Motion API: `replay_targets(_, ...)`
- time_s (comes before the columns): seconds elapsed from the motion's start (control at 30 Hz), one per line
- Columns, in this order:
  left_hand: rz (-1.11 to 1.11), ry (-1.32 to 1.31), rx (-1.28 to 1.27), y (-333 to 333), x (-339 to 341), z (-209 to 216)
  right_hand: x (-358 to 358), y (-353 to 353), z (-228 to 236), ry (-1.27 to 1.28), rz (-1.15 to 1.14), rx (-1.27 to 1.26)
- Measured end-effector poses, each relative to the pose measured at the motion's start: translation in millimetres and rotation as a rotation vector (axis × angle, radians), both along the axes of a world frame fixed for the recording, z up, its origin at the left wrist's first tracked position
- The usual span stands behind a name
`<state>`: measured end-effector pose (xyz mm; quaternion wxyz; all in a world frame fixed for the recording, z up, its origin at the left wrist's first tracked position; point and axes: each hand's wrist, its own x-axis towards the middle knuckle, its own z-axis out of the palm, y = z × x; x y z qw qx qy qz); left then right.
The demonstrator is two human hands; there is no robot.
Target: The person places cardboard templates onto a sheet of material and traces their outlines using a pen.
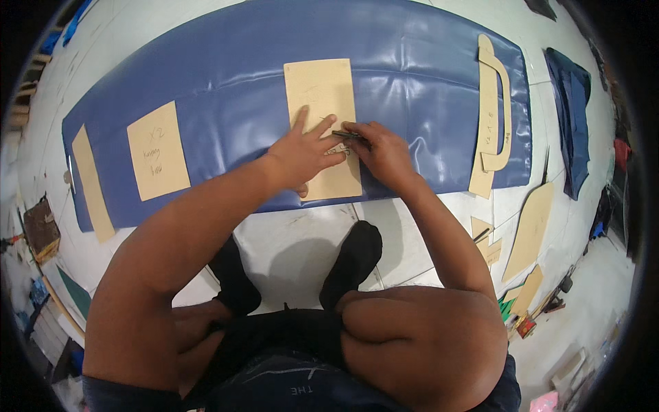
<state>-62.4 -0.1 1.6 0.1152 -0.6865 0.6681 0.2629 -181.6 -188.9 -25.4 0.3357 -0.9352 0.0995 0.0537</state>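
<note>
A tan rectangular card template [319, 86] lies on a sheet of shiny blue vinyl [247, 82] spread over the floor. My left hand [302, 154] rests on the card, fingers spread and flat, holding nothing. At the card's right side my right hand [386, 154] is closed round a slim dark pen-like tool [347, 134]. Its tip points left, close to the fingers of my left hand. Whether it is a pen or a marker I cannot tell. Handwriting on the card is partly covered by my hands.
Other tan templates lie on the vinyl: a rectangle [158, 151], a narrow strip [93, 182] and a handle-shaped piece [504, 110] over a long strip. Right of it are folded dark blue cloth [571, 117], a curved template [528, 230] and small card pieces. My feet are at the near edge.
</note>
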Motion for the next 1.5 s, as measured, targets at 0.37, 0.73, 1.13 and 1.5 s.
replay_targets(0.37,0.321,-0.181,-0.232,4,-83,2,8,-1,3,0.109,-0.036,0.041)
replay_targets(0.73,0.973,-0.029,-0.151,-17,-149,-15,16,6,17,0.136,0.032,-0.036)
replay_targets(1.13,1.071,0.053,-0.224,-16,-158,-24,43,61,46,0.179,0.434,0.596)
replay_targets(1.5,1.176,0.298,-0.394,-16,-159,-20,37,61,19,0.122,0.692,0.474)
